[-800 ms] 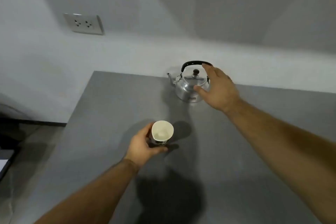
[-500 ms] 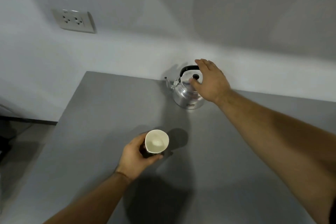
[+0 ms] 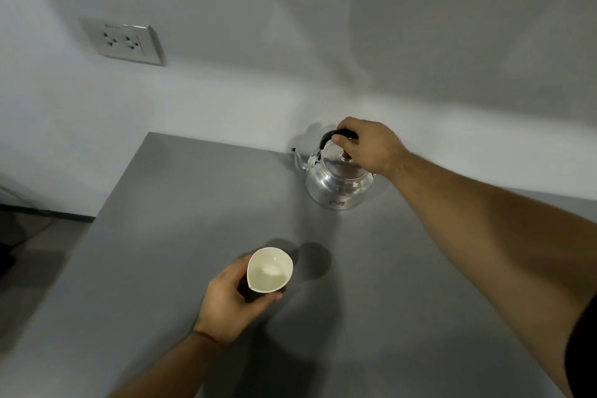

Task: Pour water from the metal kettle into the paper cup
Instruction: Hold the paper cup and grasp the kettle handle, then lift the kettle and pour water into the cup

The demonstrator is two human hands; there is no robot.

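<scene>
A shiny metal kettle [image 3: 337,184] stands upright on the grey table [image 3: 181,220] near the back edge, its spout pointing left. My right hand [image 3: 368,145] is wrapped around the kettle's black handle from the right. A paper cup [image 3: 269,270], white inside and dark outside, sits nearer to me, its rim squeezed slightly out of round. My left hand [image 3: 231,299] grips the cup's side from the left. The cup's inside looks pale, and I cannot tell whether it holds liquid.
A white wall runs right behind the kettle, with a double power socket [image 3: 124,43] high on the left. The table's left edge drops to a dark floor [image 3: 29,249]. My right forearm crosses the table's right side.
My right hand has gone from hovering open over the kettle to closing on its handle. The cup stays in my left hand. The camera view has shifted slightly.
</scene>
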